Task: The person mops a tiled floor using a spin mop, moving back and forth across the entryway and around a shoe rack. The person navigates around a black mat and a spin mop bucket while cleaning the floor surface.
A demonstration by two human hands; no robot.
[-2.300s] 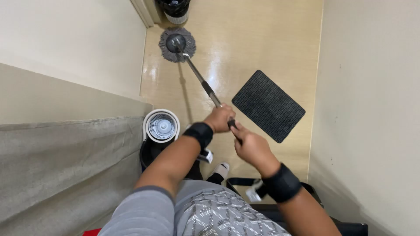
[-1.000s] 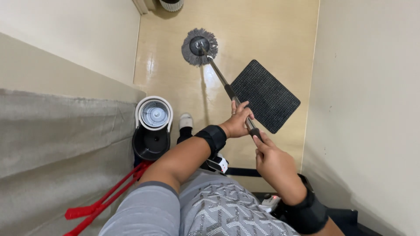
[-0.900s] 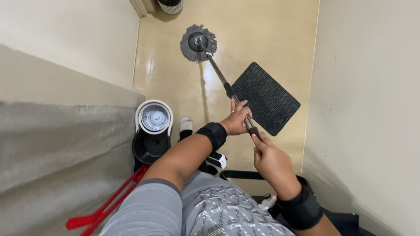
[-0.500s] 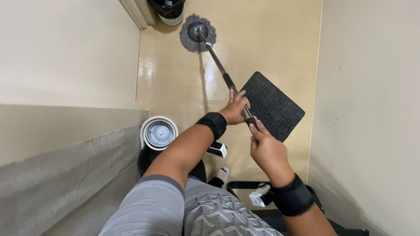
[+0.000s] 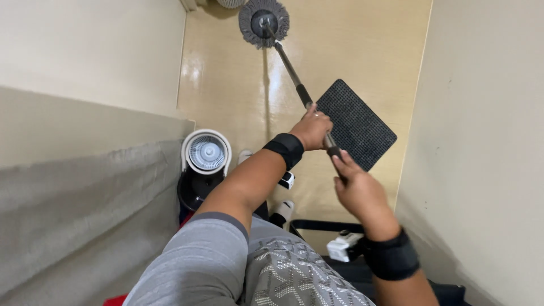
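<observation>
Grey ledge: a cloth-covered surface fills the left side, below a pale wall, close beside the bucket.

Mop bucket: a dark tub with a white round spinner basket on top stands on the floor against the ledge, just left of the person's feet.

Left hand: wrapped shut around the mop handle lower down the shaft, fingers curled right round it, a black band on the wrist.

Mop head: a round grey pad lies flat on the glossy beige floor at the far end of the narrow passage, near the top edge of the view, with the shaft slanting back toward the person.

Dark mat: a textured rectangle lies askew on the floor, just right of the shaft and partly under the hands.

Right hand: closed on the upper end of the handle, thumb laid along the black grip, wrist also banded.

Right wall: plain and close beside the right arm.

Risk, floor: the sheen suggests wet tiles, so a foot could slip.

Risk, mat: a sideways sweep could catch its edge and drag or fold it.

Risk, bucket: it stands close to the feet and could be kicked or tipped.

Risk, wall: the tight passage leaves the handle's end little room, so it could knock the wall.
</observation>
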